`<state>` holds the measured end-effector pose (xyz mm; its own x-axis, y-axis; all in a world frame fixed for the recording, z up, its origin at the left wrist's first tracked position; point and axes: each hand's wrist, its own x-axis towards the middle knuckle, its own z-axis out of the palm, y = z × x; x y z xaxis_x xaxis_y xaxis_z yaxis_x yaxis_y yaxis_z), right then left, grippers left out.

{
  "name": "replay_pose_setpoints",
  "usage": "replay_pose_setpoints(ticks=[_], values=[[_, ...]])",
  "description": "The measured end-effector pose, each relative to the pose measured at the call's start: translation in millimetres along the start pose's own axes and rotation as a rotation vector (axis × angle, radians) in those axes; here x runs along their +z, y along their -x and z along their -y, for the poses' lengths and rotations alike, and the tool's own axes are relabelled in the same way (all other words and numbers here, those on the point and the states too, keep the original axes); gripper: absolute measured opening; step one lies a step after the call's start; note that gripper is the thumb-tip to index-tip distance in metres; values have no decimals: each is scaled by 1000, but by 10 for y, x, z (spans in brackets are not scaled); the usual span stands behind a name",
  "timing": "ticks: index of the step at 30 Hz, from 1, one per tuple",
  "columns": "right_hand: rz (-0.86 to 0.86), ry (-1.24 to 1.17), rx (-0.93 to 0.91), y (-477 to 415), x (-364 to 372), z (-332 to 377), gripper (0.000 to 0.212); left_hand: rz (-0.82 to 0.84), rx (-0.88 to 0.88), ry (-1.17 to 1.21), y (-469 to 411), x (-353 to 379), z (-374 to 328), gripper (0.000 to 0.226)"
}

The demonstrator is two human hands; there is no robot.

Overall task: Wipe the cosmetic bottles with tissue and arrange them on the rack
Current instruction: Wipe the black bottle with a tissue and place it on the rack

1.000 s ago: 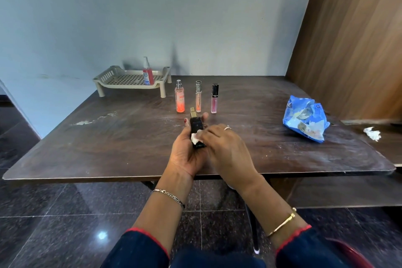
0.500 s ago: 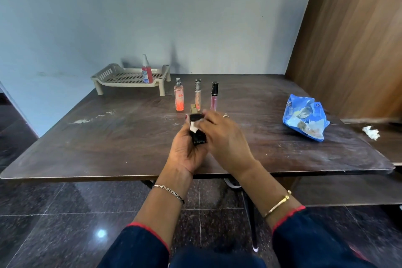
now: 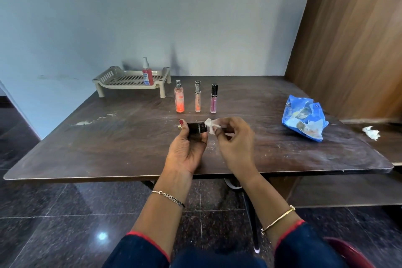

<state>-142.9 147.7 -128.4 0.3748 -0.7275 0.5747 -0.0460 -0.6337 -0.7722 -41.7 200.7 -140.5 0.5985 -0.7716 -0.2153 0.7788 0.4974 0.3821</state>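
Black bottle (image 3: 196, 128) lies sideways, gripped in left hand (image 3: 187, 150), well nearer than rack (image 3: 106, 75). Right hand (image 3: 233, 141) pinches tissue (image 3: 212, 124) against its end. Judgement: rotate bottle under tissue, covering every face.

Three bottles (image 3: 197, 98) stand right of the rack (image 3: 130, 80).

Left grip (image 3: 186, 148) palm-up, curled; right grip (image 3: 236, 142) in seeming fingertip pinch.
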Motion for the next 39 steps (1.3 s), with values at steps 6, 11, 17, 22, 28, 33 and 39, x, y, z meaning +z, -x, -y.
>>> replay_pose_setpoints(ticks=[6,11,17,22,28,33,39], values=[[-70,-146,66,-24,-8,108,27,-50,-10,-3,113,20,-38,21],[132,67,-250,120,56,63,31,-55,-56,48,120,42,-4,29],[86,271,-527,153,-76,18,19,-71,-78,9,98,-3,14,31],[89,591,-656,112,-152,4,13,-77,-89,-11,131,47,0,30],[49,554,-469,-10,-176,-24,11,-124,-56,-30,161,93,-42,21],[89,488,-586,94,-96,122,22,-90,-89,14,138,68,-36,28],[83,568,-608,89,-127,37,22,-118,-79,1,156,81,-32,26]])
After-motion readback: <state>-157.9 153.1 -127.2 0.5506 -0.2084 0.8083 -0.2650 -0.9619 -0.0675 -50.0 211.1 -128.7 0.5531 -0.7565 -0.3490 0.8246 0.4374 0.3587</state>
